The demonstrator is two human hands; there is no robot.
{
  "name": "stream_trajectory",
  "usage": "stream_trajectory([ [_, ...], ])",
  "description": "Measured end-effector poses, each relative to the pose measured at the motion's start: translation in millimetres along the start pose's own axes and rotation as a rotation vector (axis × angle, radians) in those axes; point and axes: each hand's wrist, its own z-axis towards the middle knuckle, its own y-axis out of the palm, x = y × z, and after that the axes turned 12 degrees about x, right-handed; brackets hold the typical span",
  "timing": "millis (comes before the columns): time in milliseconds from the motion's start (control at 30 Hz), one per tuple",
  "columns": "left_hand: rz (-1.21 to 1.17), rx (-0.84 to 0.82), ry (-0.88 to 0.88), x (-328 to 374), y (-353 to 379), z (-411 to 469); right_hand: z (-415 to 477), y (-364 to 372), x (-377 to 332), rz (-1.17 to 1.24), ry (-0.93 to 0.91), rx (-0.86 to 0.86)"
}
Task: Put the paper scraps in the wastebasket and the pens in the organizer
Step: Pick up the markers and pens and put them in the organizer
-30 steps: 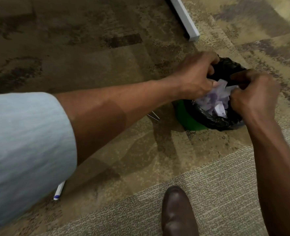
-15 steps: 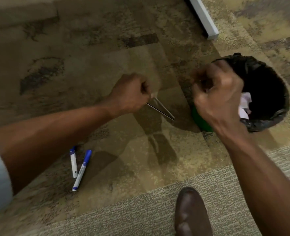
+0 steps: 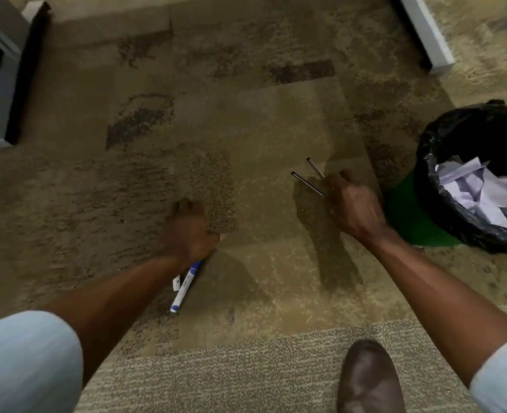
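Right hand (image 3: 354,204) clenched on two thin dark pens (image 3: 311,177). Left hand (image 3: 190,234) over blue markers (image 3: 184,289) on carpet (image 3: 261,120); grip unclear. Paper scraps (image 3: 476,189) in wastebasket (image 3: 433,138). Risk: thin pens splay, slip out; blind grab misses a marker.

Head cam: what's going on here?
A person is tidying a carpeted floor. The right hand is closed around two thin dark pens that stick out past the knuckles. The left hand is down over two blue-and-white markers lying on the carpet; the blur hides whether it has gripped them. The wastebasket, lined with a black bag, stands at the right with crumpled paper scraps already in it. No organizer is in view.
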Motion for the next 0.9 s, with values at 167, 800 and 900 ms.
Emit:
stream_trajectory([
  [167,-0.002,-0.153,-0.206,-24.4,16.7,-23.1,7.4,10.1,11.3,0.033,0.052,0.082],
  [800,-0.263,0.049,-0.532,-33.6,53.8,-45.3,11.8,40.7,23.8,0.271,0.367,-0.033],
  [900,-0.293,0.072,-0.545,-26.4,58.2,-49.3,21.0,42.9,27.6,0.256,0.456,-0.109],
])
